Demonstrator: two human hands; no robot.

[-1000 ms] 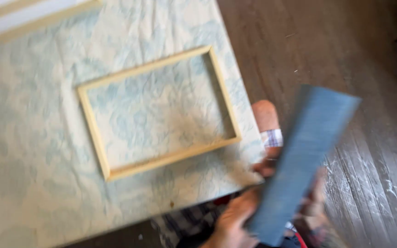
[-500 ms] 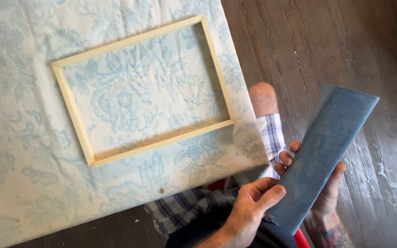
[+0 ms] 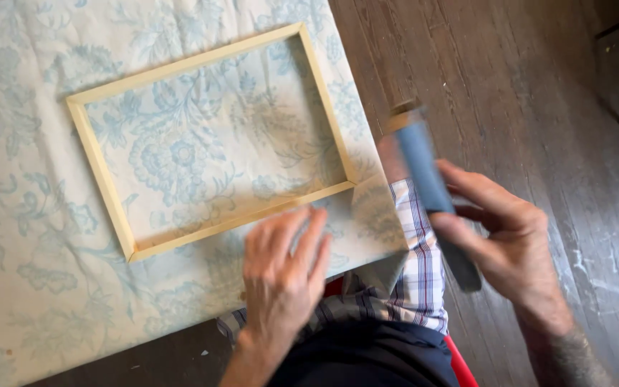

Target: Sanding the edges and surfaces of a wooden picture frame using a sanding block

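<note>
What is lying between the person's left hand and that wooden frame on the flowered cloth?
Nothing visible. The left hand hovers blurred just below the wooden frame, by its lower rail, with only the flowered cloth between them. The right hand is off to the side over the wooden floor, holding a blue-grey sheet.

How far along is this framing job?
Done: the bare wooden frame is joined and lies flat on the floral cloth. In hand: the right hand holds a flat blue-grey board edge-on beside the table; the left hand hovers empty near the frame. Left: nothing fills the frame yet.
</note>
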